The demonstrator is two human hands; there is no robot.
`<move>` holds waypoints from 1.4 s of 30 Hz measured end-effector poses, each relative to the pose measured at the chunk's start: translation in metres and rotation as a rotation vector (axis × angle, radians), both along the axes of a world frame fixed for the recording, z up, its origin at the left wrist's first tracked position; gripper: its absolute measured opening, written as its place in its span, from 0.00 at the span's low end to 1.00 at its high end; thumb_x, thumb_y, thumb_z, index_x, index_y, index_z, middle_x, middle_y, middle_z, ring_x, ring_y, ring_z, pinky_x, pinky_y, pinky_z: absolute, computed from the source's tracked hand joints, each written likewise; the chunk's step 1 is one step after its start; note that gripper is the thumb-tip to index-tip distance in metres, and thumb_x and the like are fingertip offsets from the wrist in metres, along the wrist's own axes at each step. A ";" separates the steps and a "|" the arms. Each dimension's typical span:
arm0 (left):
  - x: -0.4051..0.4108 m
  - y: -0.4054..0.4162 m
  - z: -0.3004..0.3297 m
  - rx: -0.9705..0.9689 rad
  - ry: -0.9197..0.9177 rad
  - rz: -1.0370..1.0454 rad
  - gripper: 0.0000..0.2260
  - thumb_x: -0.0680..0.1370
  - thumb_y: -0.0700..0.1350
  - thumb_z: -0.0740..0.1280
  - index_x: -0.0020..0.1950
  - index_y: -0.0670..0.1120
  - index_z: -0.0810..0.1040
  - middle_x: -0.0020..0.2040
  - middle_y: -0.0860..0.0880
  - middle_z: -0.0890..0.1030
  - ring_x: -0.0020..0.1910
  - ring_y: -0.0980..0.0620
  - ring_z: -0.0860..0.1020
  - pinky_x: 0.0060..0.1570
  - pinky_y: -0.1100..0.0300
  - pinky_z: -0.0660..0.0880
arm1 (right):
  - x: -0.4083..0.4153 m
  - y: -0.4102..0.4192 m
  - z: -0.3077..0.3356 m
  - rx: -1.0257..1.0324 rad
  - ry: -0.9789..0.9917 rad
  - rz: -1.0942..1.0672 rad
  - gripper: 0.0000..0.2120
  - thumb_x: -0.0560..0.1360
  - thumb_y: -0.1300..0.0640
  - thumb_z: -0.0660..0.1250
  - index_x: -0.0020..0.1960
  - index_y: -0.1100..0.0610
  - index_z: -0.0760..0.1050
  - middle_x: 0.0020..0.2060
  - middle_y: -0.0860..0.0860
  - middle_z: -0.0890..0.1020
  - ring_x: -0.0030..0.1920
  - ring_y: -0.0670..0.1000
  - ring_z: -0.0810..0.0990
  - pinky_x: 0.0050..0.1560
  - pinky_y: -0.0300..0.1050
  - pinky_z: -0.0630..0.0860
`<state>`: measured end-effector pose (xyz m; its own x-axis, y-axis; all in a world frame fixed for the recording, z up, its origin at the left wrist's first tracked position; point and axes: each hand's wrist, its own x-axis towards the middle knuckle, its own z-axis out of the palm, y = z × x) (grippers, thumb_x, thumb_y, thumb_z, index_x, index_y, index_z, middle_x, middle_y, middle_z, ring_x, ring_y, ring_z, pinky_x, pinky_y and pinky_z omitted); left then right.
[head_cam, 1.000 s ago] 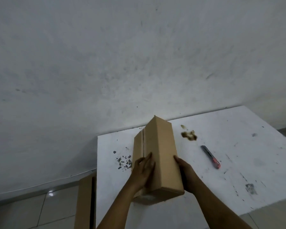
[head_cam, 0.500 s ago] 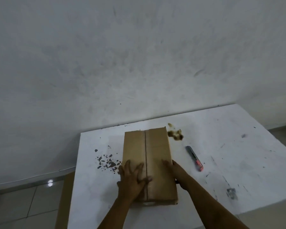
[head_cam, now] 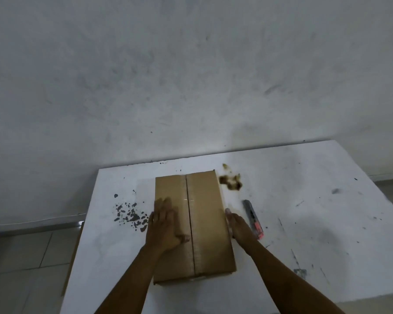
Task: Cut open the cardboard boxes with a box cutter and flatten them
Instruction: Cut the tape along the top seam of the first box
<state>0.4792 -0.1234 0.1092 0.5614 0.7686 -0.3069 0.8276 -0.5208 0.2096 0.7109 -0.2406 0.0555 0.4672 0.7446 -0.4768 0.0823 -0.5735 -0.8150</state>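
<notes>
Cardboard: one brown box (head_cam: 202,220) lies flat near the middle of one white table (head_cam: 304,257), its taped seam facing up. One left hand (head_cam: 162,225) presses on the box top with straight, spread fingers. One right hand (head_cam: 238,227) rests open against the box's right side. One box cutter (head_cam: 252,219) lies just right of that hand. Dark specks (head_cam: 131,215) and a brown stain (head_cam: 230,181) mark the tabletop.

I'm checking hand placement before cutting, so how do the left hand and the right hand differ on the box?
The left hand lies flat on top of the box, fingers spread; the right hand sits against the box's right side, edge-on. The left hand is away from the box cutter; the right hand is just beside it. Both are open and hold nothing.
</notes>
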 end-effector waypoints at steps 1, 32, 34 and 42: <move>0.000 0.005 -0.003 -0.028 -0.014 -0.034 0.53 0.69 0.71 0.68 0.81 0.47 0.46 0.79 0.47 0.31 0.76 0.43 0.30 0.77 0.42 0.43 | 0.009 -0.002 -0.006 -0.053 -0.168 -0.064 0.35 0.73 0.24 0.50 0.58 0.51 0.75 0.55 0.53 0.79 0.53 0.51 0.79 0.54 0.49 0.77; 0.006 0.088 -0.006 0.056 -0.159 -0.134 0.47 0.58 0.79 0.66 0.72 0.58 0.67 0.79 0.48 0.55 0.79 0.46 0.49 0.74 0.48 0.53 | -0.057 0.076 0.037 0.098 -0.254 0.079 0.13 0.83 0.46 0.57 0.43 0.49 0.71 0.38 0.50 0.78 0.39 0.49 0.79 0.44 0.48 0.78; 0.009 0.104 -0.011 0.040 -0.173 -0.162 0.57 0.55 0.85 0.57 0.78 0.58 0.58 0.82 0.47 0.46 0.80 0.46 0.41 0.77 0.46 0.46 | -0.065 0.081 0.040 0.053 -0.344 0.046 0.13 0.83 0.44 0.56 0.45 0.47 0.73 0.38 0.48 0.79 0.40 0.47 0.79 0.44 0.45 0.77; 0.011 0.133 -0.039 0.144 -0.051 -0.293 0.56 0.60 0.82 0.54 0.80 0.58 0.39 0.81 0.44 0.41 0.80 0.41 0.39 0.76 0.48 0.39 | -0.084 0.106 0.044 -0.052 -0.544 0.073 0.10 0.84 0.47 0.54 0.52 0.51 0.70 0.37 0.48 0.79 0.34 0.47 0.79 0.36 0.48 0.79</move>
